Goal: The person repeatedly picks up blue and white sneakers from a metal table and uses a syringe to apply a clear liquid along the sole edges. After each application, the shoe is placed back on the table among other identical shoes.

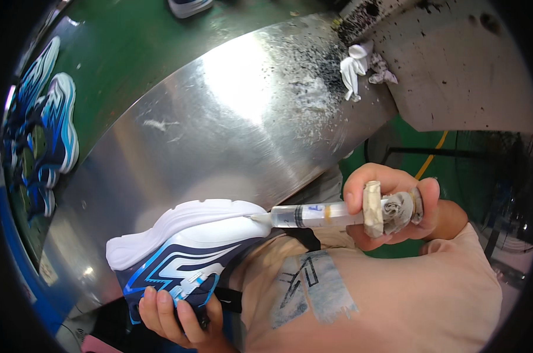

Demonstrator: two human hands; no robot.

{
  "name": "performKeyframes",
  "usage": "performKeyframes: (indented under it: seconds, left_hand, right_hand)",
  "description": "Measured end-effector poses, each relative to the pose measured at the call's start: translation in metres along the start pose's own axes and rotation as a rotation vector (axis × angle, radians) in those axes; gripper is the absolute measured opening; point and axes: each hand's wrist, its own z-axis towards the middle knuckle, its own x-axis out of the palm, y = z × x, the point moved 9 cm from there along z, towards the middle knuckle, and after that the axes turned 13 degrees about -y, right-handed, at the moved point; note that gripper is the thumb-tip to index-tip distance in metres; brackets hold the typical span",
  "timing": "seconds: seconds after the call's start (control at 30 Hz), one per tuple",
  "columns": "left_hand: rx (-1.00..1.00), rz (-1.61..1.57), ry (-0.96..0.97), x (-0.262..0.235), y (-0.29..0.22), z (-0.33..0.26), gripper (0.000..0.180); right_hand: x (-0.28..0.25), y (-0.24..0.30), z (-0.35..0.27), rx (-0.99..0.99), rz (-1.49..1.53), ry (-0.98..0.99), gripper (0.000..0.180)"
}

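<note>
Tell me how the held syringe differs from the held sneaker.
The syringe is a slim, straight tube; the sneaker is broader and curved. The syringe is mostly clear, while the sneaker is opaque white, navy and blue. The right hand grips the syringe; the left hand holds the sneaker. Both are held off the metal table.

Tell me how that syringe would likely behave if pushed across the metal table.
The syringe should feel stiff, since its clear barrel looks like hard plastic. That round barrel could roll, though the bulky wrapping may check it. The narrow tip looks delicate and might bend.
</note>
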Motion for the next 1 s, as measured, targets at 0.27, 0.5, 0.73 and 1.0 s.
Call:
performKeyframes:
  seconds: [0.27,0.5,0.73,1.0]
  left_hand:
    - [0.031,-0.15,0.052,0.016,0.004,0.054,0.055]
    - [-0.19,-0.398,0.308,0.066,0.035,0.08,0.068]
    - [-0.404,-0.596,0.553,0.106,0.069,0.113,0.066]
    - [-0.426,-0.659,0.766,0.147,0.094,0.152,0.068]
  right_hand:
    - [-0.005,-0.003,-0.001,-0.153,0.006,-0.024,0.09]
    - [-0.005,-0.013,0.017,-0.45,-0.027,-0.004,0.071]
    - [0.005,-0.009,0.014,-0.709,-0.282,0.042,0.071]
    - [0.002,0.014,0.012,-0.801,-0.412,0.053,0.073]
